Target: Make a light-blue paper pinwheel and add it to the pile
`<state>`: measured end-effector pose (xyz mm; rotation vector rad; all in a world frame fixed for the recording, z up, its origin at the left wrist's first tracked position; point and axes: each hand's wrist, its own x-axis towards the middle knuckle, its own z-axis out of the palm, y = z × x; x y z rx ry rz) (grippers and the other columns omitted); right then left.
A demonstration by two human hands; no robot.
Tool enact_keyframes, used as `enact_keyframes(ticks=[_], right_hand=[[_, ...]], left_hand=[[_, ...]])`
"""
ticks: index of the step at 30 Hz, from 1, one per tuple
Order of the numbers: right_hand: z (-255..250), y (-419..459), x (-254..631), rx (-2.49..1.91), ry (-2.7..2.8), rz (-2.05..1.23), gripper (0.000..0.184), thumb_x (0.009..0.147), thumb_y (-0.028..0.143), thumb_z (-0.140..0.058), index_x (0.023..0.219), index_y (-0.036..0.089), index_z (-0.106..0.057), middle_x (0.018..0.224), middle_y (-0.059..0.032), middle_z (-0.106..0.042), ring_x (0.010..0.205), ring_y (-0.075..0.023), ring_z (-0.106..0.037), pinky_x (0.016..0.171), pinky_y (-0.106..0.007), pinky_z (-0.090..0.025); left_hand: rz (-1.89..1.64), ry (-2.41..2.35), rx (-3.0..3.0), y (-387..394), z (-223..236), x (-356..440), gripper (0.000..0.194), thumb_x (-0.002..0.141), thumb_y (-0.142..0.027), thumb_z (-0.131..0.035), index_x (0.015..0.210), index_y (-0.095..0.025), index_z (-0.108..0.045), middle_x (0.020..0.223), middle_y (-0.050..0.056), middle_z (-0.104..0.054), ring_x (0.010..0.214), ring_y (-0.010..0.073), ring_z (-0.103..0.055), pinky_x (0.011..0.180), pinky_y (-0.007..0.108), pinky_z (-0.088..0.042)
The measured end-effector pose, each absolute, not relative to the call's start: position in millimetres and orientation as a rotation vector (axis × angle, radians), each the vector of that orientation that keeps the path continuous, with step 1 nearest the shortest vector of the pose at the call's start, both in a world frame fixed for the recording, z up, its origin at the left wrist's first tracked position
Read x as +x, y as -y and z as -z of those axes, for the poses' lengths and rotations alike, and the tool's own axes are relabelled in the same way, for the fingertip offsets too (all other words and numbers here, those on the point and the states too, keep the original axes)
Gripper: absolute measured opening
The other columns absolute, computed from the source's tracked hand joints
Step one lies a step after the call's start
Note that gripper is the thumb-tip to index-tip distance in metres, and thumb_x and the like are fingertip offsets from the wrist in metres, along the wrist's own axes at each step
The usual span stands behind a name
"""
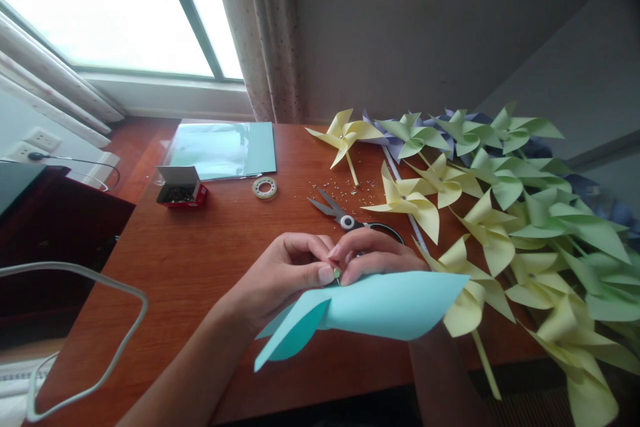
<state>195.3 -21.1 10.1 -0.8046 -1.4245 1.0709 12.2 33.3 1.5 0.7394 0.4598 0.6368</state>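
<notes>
A light blue paper pinwheel [370, 307] is held over the front of the table, tilted so that it shows mostly edge-on. My left hand [295, 267] pinches thumb and fingers at a small green piece [337, 273] on the thin pin at the pinwheel's centre. Behind the paper, my right hand [375, 253] is closed around that same spot, its fingertips meeting the left ones. The paper hides part of the right hand. Just beyond the hands lies a pair of scissors [347, 221], blades apart, handles partly covered by the right hand.
Finished yellow pinwheels [407, 203] and green pinwheels [505, 177] crowd the right side. A red box [197, 195] of small dark items, a tape roll [265, 187] and blue paper sheets [263, 147] lie at the back left. Small scraps [367, 195] surround the scissors. A white cable [135, 320] loops at left.
</notes>
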Motion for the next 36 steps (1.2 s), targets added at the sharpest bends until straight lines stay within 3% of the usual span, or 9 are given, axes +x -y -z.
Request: enact_keyframes(ticks=[14,23,36], right_hand=[[-11.1,19.6,196.8,-0.807,1.466,-1.046,0.005,0.092,0.024,-0.073,0.09,0.022,-0.077,0.106,-0.0059,-0.072,0.097,-0.0175,-0.072,0.089,-0.026,-0.058],[-10.6,22.0,196.5,-0.904,1.487,-1.027,0.009,0.093,0.029,-0.071,0.088,0.025,-0.078,0.102,-0.0057,-0.075,0.101,-0.0217,-0.071,0.093,-0.034,-0.058],[-6.4,19.3,198.3,-0.857,1.602,-0.864,0.01,0.097,0.028,-0.066,0.095,0.026,-0.076,0.103,-0.0037,-0.078,0.101,-0.0204,-0.072,0.1,-0.038,-0.057]], left_hand=[[-0.643,-0.455,0.784,-35.9,-0.2,11.3,0.007,0.073,-0.019,-0.088,0.074,-0.017,-0.081,0.073,0.0,-0.066,0.068,0.01,-0.057,0.062,0.019,-0.044],[-0.646,-0.476,0.884,-38.0,-0.4,7.0,0.009,0.076,-0.019,-0.086,0.073,-0.016,-0.078,0.073,0.0,-0.063,0.067,0.0094,-0.055,0.06,0.019,-0.042],[-0.655,-0.484,0.941,-38.4,-1.2,3.8,0.013,0.077,-0.022,-0.085,0.072,-0.015,-0.075,0.074,0.001,-0.063,0.07,0.0118,-0.056,0.065,0.022,-0.044]])
